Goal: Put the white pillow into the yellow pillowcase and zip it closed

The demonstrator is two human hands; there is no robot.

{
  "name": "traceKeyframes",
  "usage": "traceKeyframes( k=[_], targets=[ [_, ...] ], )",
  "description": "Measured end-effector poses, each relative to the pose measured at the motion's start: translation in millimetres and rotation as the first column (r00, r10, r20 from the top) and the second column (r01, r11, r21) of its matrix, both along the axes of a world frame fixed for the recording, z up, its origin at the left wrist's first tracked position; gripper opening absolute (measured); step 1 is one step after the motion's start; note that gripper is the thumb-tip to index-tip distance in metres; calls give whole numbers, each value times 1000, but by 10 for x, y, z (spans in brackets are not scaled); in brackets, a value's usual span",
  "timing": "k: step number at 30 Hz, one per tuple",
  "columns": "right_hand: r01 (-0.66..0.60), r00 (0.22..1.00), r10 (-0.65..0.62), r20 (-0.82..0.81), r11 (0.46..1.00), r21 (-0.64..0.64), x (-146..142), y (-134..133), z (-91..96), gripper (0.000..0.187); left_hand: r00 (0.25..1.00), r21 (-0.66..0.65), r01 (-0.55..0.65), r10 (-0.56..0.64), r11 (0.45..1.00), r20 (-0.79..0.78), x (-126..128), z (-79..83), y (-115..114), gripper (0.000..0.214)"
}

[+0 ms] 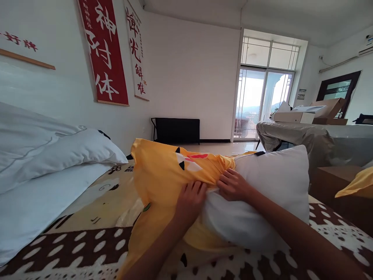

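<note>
A white pillow (274, 186) lies on the bed, its left end inside a yellow pillowcase (160, 171) printed with a cartoon face. My left hand (190, 200) rests on the yellow cloth at the case's mouth, fingers curled and gripping the fabric. Just to its right, my right hand (233, 184) pinches the bunched edge of the pillowcase against the white pillow. Both forearms reach in from the bottom of the view.
Two white pillows (43, 155) are stacked at the left by the wall. The bedsheet (87, 241) is brown with white spots. A covered table (305, 136) with cardboard boxes stands at the right. A black bench (176, 130) and a glass door (259, 103) are beyond.
</note>
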State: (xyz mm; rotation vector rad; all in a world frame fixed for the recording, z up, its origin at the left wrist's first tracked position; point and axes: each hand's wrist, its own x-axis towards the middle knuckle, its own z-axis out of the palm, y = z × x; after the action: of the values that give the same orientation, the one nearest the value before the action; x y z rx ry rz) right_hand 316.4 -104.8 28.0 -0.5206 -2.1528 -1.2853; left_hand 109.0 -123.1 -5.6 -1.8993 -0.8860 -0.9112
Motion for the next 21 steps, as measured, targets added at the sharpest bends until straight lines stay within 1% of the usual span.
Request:
traceKeyframes(
  k=[2, 4, 6, 8, 10, 12, 14, 15, 16, 17, 18, 19, 20, 21],
  targets=[
    [52, 998, -51, -36, 998, 42, -62, 8, -11, 22, 995, 52, 97, -96, 994, -23, -14, -9, 45, 14],
    [99, 992, -91, -84, 990, 99, -108, 49, -34, 23, 986, 72, 165, -163, 984, -43, 17, -81, -9, 15],
    [127, 983, -105, -148, 981, 145, -124, 117, -63, 25, 976, 52, 209, -205, 976, -76, 78, -196, -92, 16],
    [150, 968, -113, -225, 977, 151, -100, 195, -93, 28, 971, -8, 216, -215, 976, -101, 136, -319, -132, 17],
    [169, 948, -128, -291, 978, 120, -46, 255, -127, 27, 973, -109, 193, -204, 975, -106, 161, -409, -100, 16],
    [183, 930, -150, -334, 981, 70, 5, 257, -184, 22, 974, -237, 176, -204, 955, -99, 144, -433, -9, 16],
    [169, 918, -161, -362, 986, -9, 11, 160, -289, 17, 972, -361, 182, -222, 915, -73, 105, -392, 110, 17],
    [140, 914, -158, -375, 987, -76, -11, 69, -368, 16, 971, -423, 188, -231, 886, -53, 88, -355, 173, 18],
    [89, 912, -150, -382, 981, -174, -51, -46, -464, 16, 972, -483, 190, -233, 855, -31, 79, -314, 237, 19],
    [22, 913, -139, -384, 956, -294, -105, -177, -575, 16, 973, -535, 189, -230, 823, -10, 81, -274, 300, 21],
    [-51, 914, -136, -383, 897, -438, -167, -315, -694, 13, 975, -577, 186, -221, 795, 10, 94, -241, 364, 22],
    [-105, 916, -153, -370, 800, -591, -228, -448, -814, 11, 977, -609, 183, -213, 772, 24, 118, -216, 426, 23],
    [-124, 913, -205, -352, 683, -719, -281, -563, -925, 12, 978, -629, 181, -205, 756, 35, 147, -201, 486, 25],
    [-130, 909, -264, -324, 557, -820, -318, -652, -1017, 18, 979, -640, 180, -199, 747, 44, 176, -195, 541, 26]
  ],
)
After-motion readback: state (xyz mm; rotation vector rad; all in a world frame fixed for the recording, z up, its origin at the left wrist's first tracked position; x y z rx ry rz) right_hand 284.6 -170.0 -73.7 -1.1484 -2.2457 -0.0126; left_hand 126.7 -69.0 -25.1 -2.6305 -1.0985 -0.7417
